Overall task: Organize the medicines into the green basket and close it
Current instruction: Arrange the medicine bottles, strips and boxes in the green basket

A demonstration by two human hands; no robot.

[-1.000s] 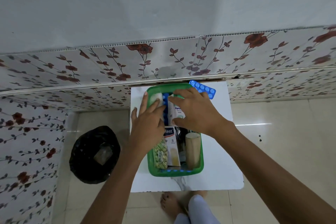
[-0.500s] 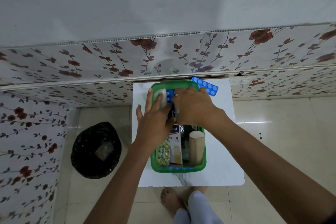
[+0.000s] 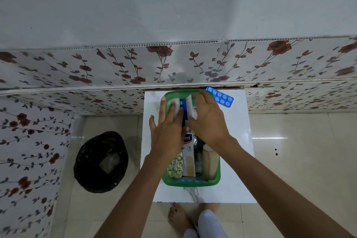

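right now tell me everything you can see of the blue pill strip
The blue pill strip is a glossy blister sheet with two rows of round raised bubbles. It lies slantwise at the far right corner of the green basket, its near end seemingly resting on the rim and its far end out over the white table. No hand touches it.

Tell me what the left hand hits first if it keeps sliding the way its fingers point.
The left hand points toward the wall, fingers over a white pack in the basket. Beyond that comes the basket's far rim, probably first; depth is unclear.
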